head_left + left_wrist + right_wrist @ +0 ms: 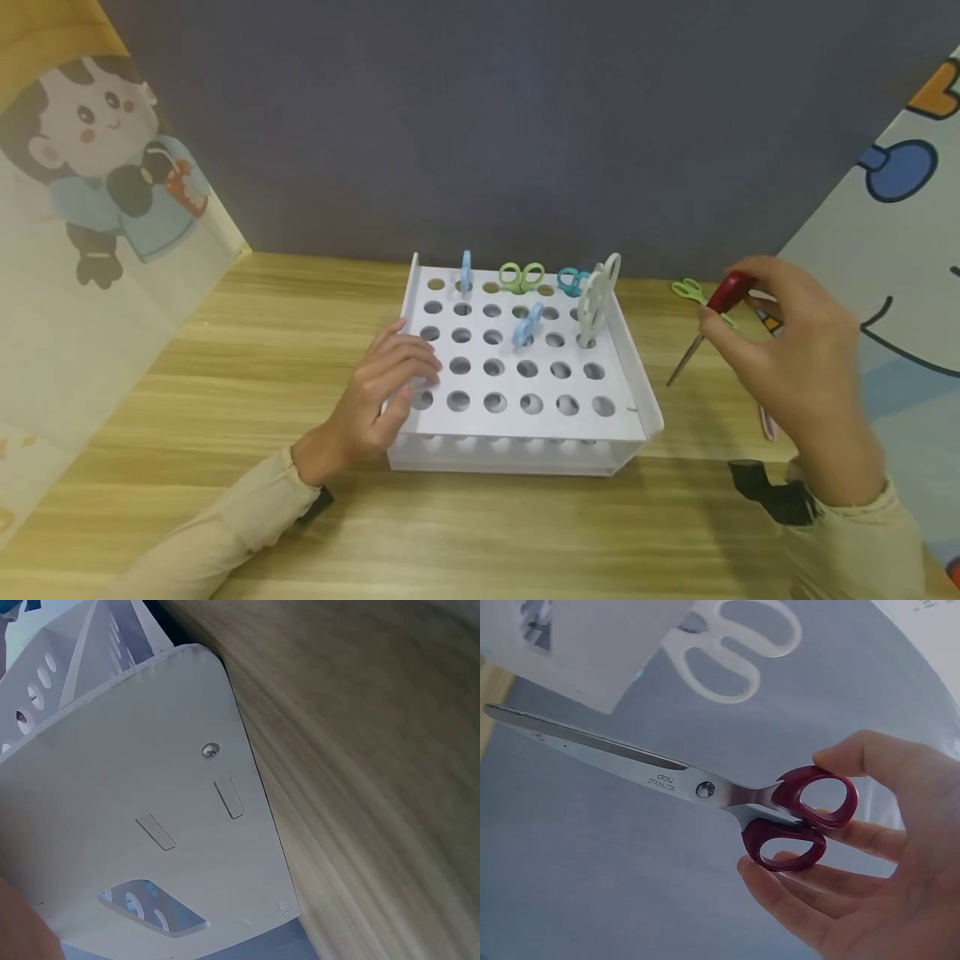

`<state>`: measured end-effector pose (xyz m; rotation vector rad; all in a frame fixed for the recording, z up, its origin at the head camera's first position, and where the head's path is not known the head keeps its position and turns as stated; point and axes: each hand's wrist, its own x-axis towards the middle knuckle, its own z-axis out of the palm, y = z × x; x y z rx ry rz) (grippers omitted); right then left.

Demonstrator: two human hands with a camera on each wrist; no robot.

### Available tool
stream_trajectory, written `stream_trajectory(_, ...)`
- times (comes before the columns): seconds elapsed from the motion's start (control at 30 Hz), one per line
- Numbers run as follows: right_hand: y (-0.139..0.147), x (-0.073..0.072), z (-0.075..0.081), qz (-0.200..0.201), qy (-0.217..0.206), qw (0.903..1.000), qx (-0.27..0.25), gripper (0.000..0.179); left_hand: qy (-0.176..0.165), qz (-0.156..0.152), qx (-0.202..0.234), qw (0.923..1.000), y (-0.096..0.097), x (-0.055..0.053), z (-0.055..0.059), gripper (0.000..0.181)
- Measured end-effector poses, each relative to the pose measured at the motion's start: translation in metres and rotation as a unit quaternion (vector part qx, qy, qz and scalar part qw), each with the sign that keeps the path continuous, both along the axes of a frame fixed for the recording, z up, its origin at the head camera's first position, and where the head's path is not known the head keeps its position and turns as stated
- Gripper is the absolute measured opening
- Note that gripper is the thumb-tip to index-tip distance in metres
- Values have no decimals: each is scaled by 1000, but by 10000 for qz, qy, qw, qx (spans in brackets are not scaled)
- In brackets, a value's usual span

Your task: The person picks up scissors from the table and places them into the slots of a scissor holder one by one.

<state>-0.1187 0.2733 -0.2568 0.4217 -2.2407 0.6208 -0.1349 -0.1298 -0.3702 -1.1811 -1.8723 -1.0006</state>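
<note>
My right hand (813, 375) pinches a pair of scissors with dark red handles (739, 796) between thumb and fingertips. In the head view they hang to the right of the rack, blades slanting down and left; the right wrist view shows the blades closed together. A white rack (510, 427) with rows of round holes stands on the table. Across its left edge lies my left hand (378, 392), fingers resting on the top panel. White-handled scissors (594, 308) stand at the rack's right side. Light blue scissors (528, 327) stand near its middle.
Along the rack's back row are another light blue pair (466, 273), green scissors (521, 286) and teal scissors (572, 289). Light green scissors (688, 289) lie on the table behind my right hand. A pink item (768, 423) shows partly beneath it. A grey panel (487, 125) rises behind.
</note>
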Motion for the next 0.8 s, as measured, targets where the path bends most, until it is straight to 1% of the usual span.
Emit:
stream_trajectory(0.13,-5,7,8,54,-2,9999,88,44,-3,10,-21,10000,0,-1,1,36)
stream_trajectory(0.3,-12,13,15,58,199,9997,100,48,19,5,-27,10000,0,0,1,35)
stream_trajectory(0.4,-17,17,21,152,387,9991,77,48,28,4,-12,10000,0,0,1,35)
stream_trajectory(0.47,-21,18,26,239,591,9980,36,46,26,4,-2,10000,1,0,1,35)
stream_trajectory(0.63,-31,22,40,317,1139,9929,-139,53,-2,35,-26,10000,-1,1,1,36)
stream_trajectory(0.73,-36,24,47,421,1289,9903,-318,49,-3,46,-39,10000,-1,1,1,36)
stream_trajectory(0.8,-39,26,50,485,1316,9895,-361,47,14,37,-27,10000,0,1,1,35)
